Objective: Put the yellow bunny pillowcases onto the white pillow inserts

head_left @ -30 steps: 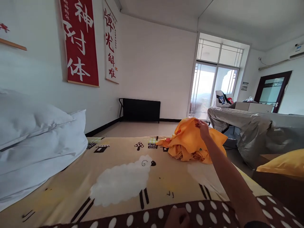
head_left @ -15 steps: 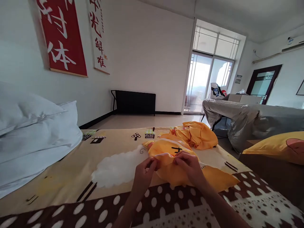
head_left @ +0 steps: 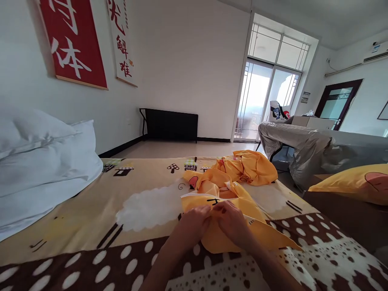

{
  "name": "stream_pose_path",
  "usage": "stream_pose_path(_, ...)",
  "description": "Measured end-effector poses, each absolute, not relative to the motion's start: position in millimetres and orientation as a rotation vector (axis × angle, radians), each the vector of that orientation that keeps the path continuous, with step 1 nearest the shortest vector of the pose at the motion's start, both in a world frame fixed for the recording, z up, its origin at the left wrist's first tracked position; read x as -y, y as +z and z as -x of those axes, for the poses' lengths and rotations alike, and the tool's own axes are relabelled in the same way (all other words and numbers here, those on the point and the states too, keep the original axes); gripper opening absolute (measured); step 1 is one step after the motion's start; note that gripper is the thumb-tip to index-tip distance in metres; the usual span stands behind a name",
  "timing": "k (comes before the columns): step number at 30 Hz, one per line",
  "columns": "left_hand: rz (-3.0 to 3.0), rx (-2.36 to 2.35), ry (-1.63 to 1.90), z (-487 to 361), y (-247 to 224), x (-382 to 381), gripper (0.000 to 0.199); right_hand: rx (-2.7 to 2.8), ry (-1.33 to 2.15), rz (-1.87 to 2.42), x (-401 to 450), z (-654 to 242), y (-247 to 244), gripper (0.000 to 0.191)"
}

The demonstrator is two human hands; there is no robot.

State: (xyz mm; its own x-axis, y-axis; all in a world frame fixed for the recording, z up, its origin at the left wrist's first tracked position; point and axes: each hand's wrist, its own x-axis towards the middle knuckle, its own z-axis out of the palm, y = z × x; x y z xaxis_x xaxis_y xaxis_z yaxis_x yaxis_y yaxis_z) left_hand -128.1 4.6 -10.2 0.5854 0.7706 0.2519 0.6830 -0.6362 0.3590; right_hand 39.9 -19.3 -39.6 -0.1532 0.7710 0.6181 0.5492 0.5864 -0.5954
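Observation:
A yellow-orange cloth with a white-edged opening and dark printed marks lies crumpled on the patterned bed cover. My left hand is closed on its near part, fingers bent around the fabric. Right beside it, almost touching, my right hand pinches the same cloth. Fingertips of both hands are partly hidden in the folds. Behind them, more bunched orange fabric rests near the far edge of the bed.
White pillows are piled at the left. At the right, a yellow pillow lies on a brown box. Beyond it stands furniture under grey plastic. A black folded frame leans by the wall.
Both hands have come closer together and slightly nearer to me, pulling the cloth with them. The white edge now lies flatter, beyond my hands. The camera view has tilted down slightly.

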Motion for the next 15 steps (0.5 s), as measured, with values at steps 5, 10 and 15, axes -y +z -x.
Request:
stream_pose_path(5, -2.465, -1.246, 0.866, 141, -7, -18, 0.037, 1.869, -0.071, 1.251, 5, -73, -46, 0.036)
stream_pose_path(10, -2.119, -1.400, 1.268, 168, -10, -41, 0.035, 1.754, -0.027, 1.406, -16, -121, -70, 0.019)
stream_pose_path(15, -1.767, -1.526, 1.380, 203, -17, -63, 0.038, 1.609, 0.315, 1.431, -30, -153, -88, 0.029)
